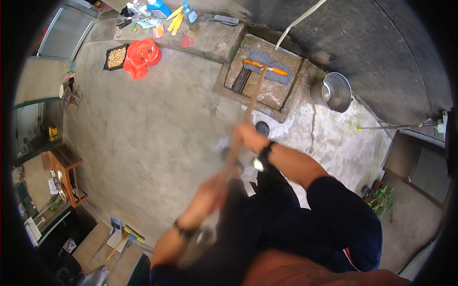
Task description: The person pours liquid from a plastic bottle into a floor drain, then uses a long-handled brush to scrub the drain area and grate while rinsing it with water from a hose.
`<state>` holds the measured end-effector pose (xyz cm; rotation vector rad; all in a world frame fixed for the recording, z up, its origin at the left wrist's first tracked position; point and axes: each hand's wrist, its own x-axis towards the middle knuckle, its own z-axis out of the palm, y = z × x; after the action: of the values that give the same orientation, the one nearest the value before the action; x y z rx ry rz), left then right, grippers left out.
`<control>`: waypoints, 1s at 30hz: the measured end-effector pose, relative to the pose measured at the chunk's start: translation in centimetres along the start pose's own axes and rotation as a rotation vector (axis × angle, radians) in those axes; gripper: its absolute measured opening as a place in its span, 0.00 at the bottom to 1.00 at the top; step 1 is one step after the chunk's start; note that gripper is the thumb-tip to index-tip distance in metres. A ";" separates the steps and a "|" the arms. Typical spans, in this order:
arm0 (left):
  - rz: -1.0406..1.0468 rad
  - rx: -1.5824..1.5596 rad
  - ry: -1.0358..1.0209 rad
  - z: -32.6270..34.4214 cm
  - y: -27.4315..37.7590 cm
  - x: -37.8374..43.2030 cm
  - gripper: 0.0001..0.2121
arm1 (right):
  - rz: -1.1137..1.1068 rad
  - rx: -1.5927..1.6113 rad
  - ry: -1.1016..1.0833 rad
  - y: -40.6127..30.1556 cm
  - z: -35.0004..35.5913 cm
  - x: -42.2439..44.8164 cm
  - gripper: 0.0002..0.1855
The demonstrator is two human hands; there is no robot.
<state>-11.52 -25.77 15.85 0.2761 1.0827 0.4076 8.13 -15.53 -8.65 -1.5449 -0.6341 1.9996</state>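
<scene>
Both hands grip the long wooden handle [254, 96] of a mop. My left hand [209, 195] holds it near my body, and my right hand [248, 136] closes around it farther forward. At the far end, an orange clamp bar [265, 67] carries the grey mop head [282, 75], which is spread out in a shallow concrete wash basin [232, 91]. Wet, slightly foamy patches show on the basin floor beside it. A dark slatted piece [242, 80] lies in the basin, left of the handle. Both hands are slightly blurred.
A metal bucket [336, 93] stands right of the basin. Bottles [157, 9], yellow gloves [175, 24] and red scissors [186, 42] lie on the concrete ledge [211, 39]. Below it are a red bag-lined bucket [143, 53] and a black crate [116, 57]. A pale hose [298, 23] hangs over the basin.
</scene>
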 end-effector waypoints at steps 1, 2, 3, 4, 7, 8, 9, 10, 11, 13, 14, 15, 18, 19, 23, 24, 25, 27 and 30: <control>-0.042 0.012 0.033 1.1 1.3 2.2 0.25 | 0.053 -0.139 0.012 -0.8 -1.4 2.3 0.15; -0.090 0.046 0.073 1.4 2.9 3.5 0.23 | 0.056 -0.119 0.005 -0.8 -0.5 3.3 0.15; -0.089 0.051 0.059 1.0 3.8 4.7 0.23 | -0.185 -0.146 0.057 -1.4 -0.7 4.1 0.10; -0.068 0.020 0.045 1.5 2.1 4.9 0.23 | 0.035 0.013 0.112 -2.1 0.0 2.3 0.08; -0.003 0.290 0.114 3.3 0.9 1.2 0.16 | 0.182 0.212 0.282 -2.7 1.0 -0.4 0.04; 0.036 0.300 0.155 2.6 -0.3 1.7 0.18 | 0.197 0.203 0.293 -3.7 2.7 -1.1 0.03; 0.073 0.386 0.172 2.2 -1.0 3.8 0.21 | 0.220 0.219 0.314 -2.2 0.7 0.2 0.03; 0.113 0.497 0.172 2.6 -1.0 6.1 0.23 | 0.223 0.252 0.256 -2.4 -3.7 4.5 0.03; 0.057 0.240 0.081 3.4 1.4 8.7 0.23 | 0.198 0.263 0.165 -4.7 -5.8 8.4 0.02; -0.043 -0.057 -0.002 3.6 2.1 9.3 0.24 | 0.201 0.241 0.204 -5.3 -5.3 9.1 0.03; -0.006 -0.040 0.019 3.7 2.2 8.7 0.22 | 0.197 0.224 0.249 -5.4 -5.1 9.2 0.04; 0.017 -0.048 0.055 4.1 1.9 7.9 0.20 | 0.230 0.210 0.242 -4.0 -4.3 7.4 0.04; 0.020 -0.117 0.073 4.3 2.6 5.8 0.20 | 0.139 0.109 0.256 -6.6 -1.0 4.1 0.07; 0.093 -0.157 0.057 3.7 1.6 8.4 0.22 | 0.135 0.119 0.260 -6.3 -3.0 5.4 0.07; -0.032 -0.186 0.022 6.1 3.3 8.0 0.20 | 0.240 0.193 0.230 -4.4 -6.9 9.0 0.04; -0.013 -0.116 0.077 6.1 1.4 6.5 0.20 | 0.199 0.155 0.193 -1.6 -5.9 6.9 0.03; 0.080 0.004 0.100 6.4 2.1 6.3 0.19 | 0.062 0.119 0.152 -3.6 -5.6 7.9 0.02; -0.025 -0.014 0.058 7.5 4.7 6.4 0.18 | 0.059 0.179 0.190 -6.8 -7.7 10.6 0.03; 0.015 0.000 0.062 7.8 3.6 9.7 0.05 | 0.172 0.297 0.240 -5.5 -7.6 9.7 0.03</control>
<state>-1.32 -18.35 13.11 0.2735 1.1416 0.4314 14.22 -4.65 -13.87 -1.6609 -0.1056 1.8854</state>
